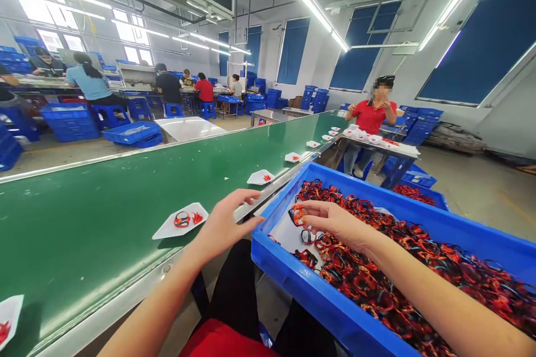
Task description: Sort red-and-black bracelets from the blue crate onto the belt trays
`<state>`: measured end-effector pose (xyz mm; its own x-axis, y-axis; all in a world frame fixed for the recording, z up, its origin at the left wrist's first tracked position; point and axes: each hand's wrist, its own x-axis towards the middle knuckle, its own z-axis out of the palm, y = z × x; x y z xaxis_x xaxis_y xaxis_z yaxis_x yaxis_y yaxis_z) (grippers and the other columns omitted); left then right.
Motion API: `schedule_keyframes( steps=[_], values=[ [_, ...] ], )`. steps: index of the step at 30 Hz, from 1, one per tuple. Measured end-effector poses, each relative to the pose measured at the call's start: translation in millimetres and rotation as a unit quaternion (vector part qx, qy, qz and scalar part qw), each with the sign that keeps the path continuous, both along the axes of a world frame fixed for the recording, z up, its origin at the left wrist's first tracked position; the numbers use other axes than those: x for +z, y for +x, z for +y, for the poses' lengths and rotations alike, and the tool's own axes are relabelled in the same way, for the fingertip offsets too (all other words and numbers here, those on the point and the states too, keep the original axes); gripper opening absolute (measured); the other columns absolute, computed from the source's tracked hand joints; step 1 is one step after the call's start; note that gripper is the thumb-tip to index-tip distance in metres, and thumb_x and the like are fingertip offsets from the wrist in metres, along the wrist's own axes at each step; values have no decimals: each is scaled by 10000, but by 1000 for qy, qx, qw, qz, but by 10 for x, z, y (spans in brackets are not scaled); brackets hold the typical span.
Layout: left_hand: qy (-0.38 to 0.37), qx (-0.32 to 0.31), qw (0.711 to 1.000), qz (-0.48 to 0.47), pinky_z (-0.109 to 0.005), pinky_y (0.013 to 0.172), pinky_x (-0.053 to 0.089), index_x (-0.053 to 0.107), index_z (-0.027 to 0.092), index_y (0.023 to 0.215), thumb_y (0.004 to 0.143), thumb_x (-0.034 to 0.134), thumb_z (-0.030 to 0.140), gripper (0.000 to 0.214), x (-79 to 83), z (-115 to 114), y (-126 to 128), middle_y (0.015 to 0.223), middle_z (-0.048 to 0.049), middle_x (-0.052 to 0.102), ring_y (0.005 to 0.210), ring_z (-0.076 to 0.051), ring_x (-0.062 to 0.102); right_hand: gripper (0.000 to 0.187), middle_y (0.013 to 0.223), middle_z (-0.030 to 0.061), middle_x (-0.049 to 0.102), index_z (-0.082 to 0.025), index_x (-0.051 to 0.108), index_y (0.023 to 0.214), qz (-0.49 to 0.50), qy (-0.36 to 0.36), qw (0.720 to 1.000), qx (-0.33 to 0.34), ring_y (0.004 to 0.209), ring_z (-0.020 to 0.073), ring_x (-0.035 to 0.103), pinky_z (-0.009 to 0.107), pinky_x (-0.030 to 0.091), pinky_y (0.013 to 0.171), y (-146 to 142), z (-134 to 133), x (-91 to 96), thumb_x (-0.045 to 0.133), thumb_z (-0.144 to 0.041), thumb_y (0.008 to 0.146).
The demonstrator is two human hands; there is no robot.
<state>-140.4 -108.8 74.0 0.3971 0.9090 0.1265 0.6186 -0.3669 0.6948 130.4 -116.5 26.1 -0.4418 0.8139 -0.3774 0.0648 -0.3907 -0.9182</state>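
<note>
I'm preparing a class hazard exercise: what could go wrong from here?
The small red-and-black looped piece might slip from the right hand into the blue rectangular plastic bin. Similar heaped pieces there may snag one another. The left hand, appearing close to a flat white six-sided tray on the green conveyor belt, could nudge it.
</note>
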Motion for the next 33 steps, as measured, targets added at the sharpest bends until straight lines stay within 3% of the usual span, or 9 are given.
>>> schedule_keyframes(
  steps=[4,8,11,23,30,33],
  values=[
    [-10,-76,997,-20,-276,985,422,485,280,1259,758,745,259,565,-38,-59,389,1220,21,578,1085,-135,548,414,886,20,644,-215,645,1116,64,-22,998,-2,726,83,542,225,416,646,-119,-55,17,710,-426,766],
    [-6,-77,996,-38,-285,947,439,543,265,1175,761,745,290,462,-105,-81,535,1150,33,626,1044,-139,580,320,874,15,602,-173,662,973,143,-61,988,-18,694,51,513,182,402,612,-203,-95,69,727,-405,762],
    [13,-65,996,-66,-270,938,440,592,264,1102,770,735,289,363,-137,-91,556,1104,46,652,1022,-130,594,331,855,25,600,-153,651,961,169,-84,982,-31,700,56,541,171,418,601,-242,-115,82,712,-422,778],
    [15,-28,995,-98,-271,947,446,606,289,1157,793,695,238,379,-195,-149,563,1095,11,609,1029,-132,570,413,823,11,566,-149,650,998,158,-99,981,-49,693,56,572,149,427,562,-325,-157,49,716,-480,759],
    [-61,12,982,-179,-290,970,483,487,260,1229,764,714,228,518,-259,-181,575,1122,-10,600,1019,-131,600,427,856,26,607,-150,661,954,126,-83,987,-54,707,63,561,169,419,584,-316,-154,9,702,-525,753],
    [-57,23,982,-178,-275,891,510,511,228,1150,775,692,226,416,-231,-158,570,1091,-13,611,956,-125,607,433,889,42,637,-158,655,977,113,-65,988,-79,704,69,546,187,414,590,-293,-140,-10,666,-541,776]
  ],
)
